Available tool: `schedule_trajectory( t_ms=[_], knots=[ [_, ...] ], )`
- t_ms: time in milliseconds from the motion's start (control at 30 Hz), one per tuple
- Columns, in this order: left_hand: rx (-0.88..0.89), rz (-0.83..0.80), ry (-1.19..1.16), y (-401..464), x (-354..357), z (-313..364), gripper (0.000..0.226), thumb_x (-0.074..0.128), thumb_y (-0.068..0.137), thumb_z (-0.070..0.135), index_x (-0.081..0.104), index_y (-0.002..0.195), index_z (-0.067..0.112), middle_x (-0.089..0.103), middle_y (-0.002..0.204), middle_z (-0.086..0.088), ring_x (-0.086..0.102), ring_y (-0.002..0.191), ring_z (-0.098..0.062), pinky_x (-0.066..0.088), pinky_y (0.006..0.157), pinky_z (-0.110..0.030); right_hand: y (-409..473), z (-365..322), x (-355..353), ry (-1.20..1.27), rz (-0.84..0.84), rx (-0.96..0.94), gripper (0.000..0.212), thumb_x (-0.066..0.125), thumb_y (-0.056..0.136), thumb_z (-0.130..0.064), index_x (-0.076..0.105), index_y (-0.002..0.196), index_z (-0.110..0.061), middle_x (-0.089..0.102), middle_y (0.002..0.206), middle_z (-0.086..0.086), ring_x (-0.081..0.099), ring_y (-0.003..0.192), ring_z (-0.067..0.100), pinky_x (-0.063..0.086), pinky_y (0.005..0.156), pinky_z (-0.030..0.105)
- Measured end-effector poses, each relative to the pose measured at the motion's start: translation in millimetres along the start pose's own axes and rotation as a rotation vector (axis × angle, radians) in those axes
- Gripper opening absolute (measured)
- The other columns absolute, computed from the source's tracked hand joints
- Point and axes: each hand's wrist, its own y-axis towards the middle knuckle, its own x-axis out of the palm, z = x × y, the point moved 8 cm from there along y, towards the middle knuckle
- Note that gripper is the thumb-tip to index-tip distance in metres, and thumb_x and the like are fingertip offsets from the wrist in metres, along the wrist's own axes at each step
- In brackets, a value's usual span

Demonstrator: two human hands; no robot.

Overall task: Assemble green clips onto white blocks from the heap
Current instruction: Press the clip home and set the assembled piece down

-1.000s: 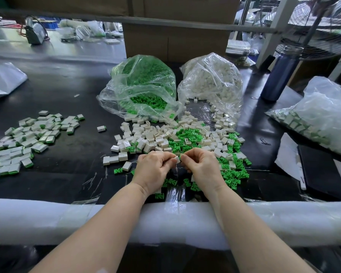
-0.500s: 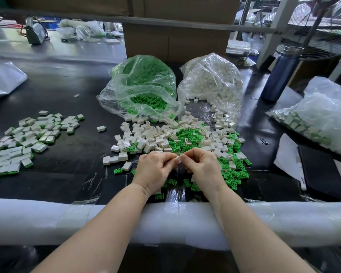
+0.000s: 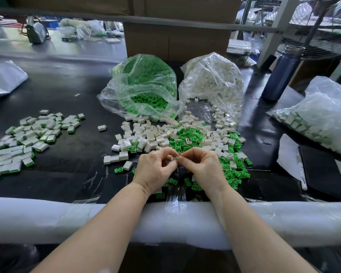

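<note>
Black workbench (image 3: 67, 174) in a cluttered workshop, its near edge wrapped in white foam padding (image 3: 47, 219): a person's two hands meet just in front of a mixed heap (image 3: 185, 136) of white blocks and green clips. The left hand (image 3: 156, 170) curls its fingers round a small white block (image 3: 173, 159), mostly hidden behind the fingertips; the right hand (image 3: 203, 166) pinches a green clip (image 3: 177, 158) against it, only a sliver of green showing. Behind the heap, a clear bag of green clips (image 3: 144, 85) and a clear bag of white blocks (image 3: 213, 83) spill open toward it. Left of the heap lies a spread of finished pieces (image 3: 28, 138), running off the picture's edge. Right of the heap, another plastic bag (image 3: 323, 111) is cut off, its contents blurred. A dark blue bottle (image 3: 280, 73) stands behind it.
</note>
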Motion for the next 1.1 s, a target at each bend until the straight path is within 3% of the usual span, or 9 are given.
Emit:
schedule_trajectory(
  t_ms=[100, 200, 300, 400, 533, 633, 767, 1100],
  knots=[
    [-0.011, -0.007, -0.014, 1, 0, 0, 0.007, 0.053, 0.072, 0.04, 0.057, 0.075, 0.045, 0.065, 0.073, 0.009, 0.063, 0.068, -0.02, 0.053, 0.075, -0.035, 1, 0, -1, -0.037, 0.012, -0.011, 0.007, 0.067, 0.084, -0.005, 0.066, 0.077, -0.008, 0.064, 0.066, 0.004, 0.06, 0.057, 0.008, 0.048, 0.051, 0.016],
    [0.0, -0.013, -0.022, 1, 0, 2, 0.012, 0.052, 0.072, 0.042, 0.057, 0.082, 0.047, 0.065, 0.088, 0.005, 0.062, 0.082, -0.022, 0.049, 0.085, -0.04, 4, 4, 0, -0.083, 0.01, -0.009, 0.004, 0.065, 0.086, -0.013, 0.063, 0.089, -0.01, 0.067, 0.084, 0.012, 0.063, 0.076, 0.021, 0.056, 0.069, 0.032],
    [0.054, -0.001, -0.022, 1, -2, 7, 0.024, 0.053, 0.074, 0.04, 0.065, 0.093, 0.031, 0.056, 0.096, 0.016, 0.055, 0.099, -0.019, 0.041, 0.094, -0.047, 5, 7, 9, -0.094, -0.078, 0.007, 0.015, 0.061, 0.09, -0.017, 0.063, 0.103, -0.01, 0.069, 0.094, 0.004, 0.065, 0.088, 0.015, 0.054, 0.078, 0.024],
    [0.065, -0.019, -0.048, 0, -1, 7, 0.022, 0.053, 0.074, 0.043, 0.064, 0.092, 0.034, 0.052, 0.103, 0.009, 0.05, 0.106, -0.016, 0.038, 0.098, -0.047, 3, 4, 15, -0.074, -0.142, -0.009, 0.015, 0.057, 0.092, -0.016, 0.067, 0.102, -0.012, 0.07, 0.089, -0.002, 0.064, 0.083, 0.007, 0.052, 0.076, 0.021],
    [0.082, -0.042, -0.049, 0, 1, 8, 0.014, 0.054, 0.073, 0.041, 0.056, 0.086, 0.046, 0.046, 0.101, 0.015, 0.049, 0.108, -0.015, 0.036, 0.1, -0.047, 2, 4, 15, -0.017, -0.156, 0.01, 0.013, 0.057, 0.092, -0.011, 0.07, 0.094, -0.011, 0.066, 0.076, -0.001, 0.059, 0.07, 0.006, 0.049, 0.068, 0.02],
    [0.099, -0.053, -0.027, 1, 3, 10, 0.016, 0.057, 0.076, 0.037, 0.054, 0.085, 0.05, 0.045, 0.099, 0.018, 0.049, 0.105, -0.016, 0.036, 0.099, -0.048, 2, 4, 14, 0.033, -0.157, 0.028, 0.012, 0.058, 0.09, -0.009, 0.069, 0.093, -0.011, 0.066, 0.078, 0.004, 0.059, 0.071, 0.01, 0.049, 0.068, 0.021],
    [0.113, -0.055, 0.015, 2, 4, 6, 0.022, 0.065, 0.082, 0.021, 0.061, 0.091, 0.041, 0.047, 0.102, 0.012, 0.049, 0.102, -0.017, 0.037, 0.096, -0.049, 1, 5, 14, 0.083, -0.159, 0.047, 0.012, 0.059, 0.089, -0.008, 0.071, 0.091, -0.012, 0.068, 0.079, 0.007, 0.062, 0.074, 0.015, 0.052, 0.072, 0.026],
    [0.131, -0.086, 0.167, 3, 9, 6, 0.019, 0.061, 0.083, 0.025, 0.062, 0.102, 0.03, 0.046, 0.106, 0.013, 0.046, 0.106, -0.013, 0.03, 0.097, -0.038, 0, 6, 12, 0.087, -0.145, 0.066, 0.011, 0.061, 0.087, -0.006, 0.072, 0.088, -0.007, 0.068, 0.078, 0.016, 0.063, 0.072, 0.022, 0.054, 0.074, 0.036]
  ],
)
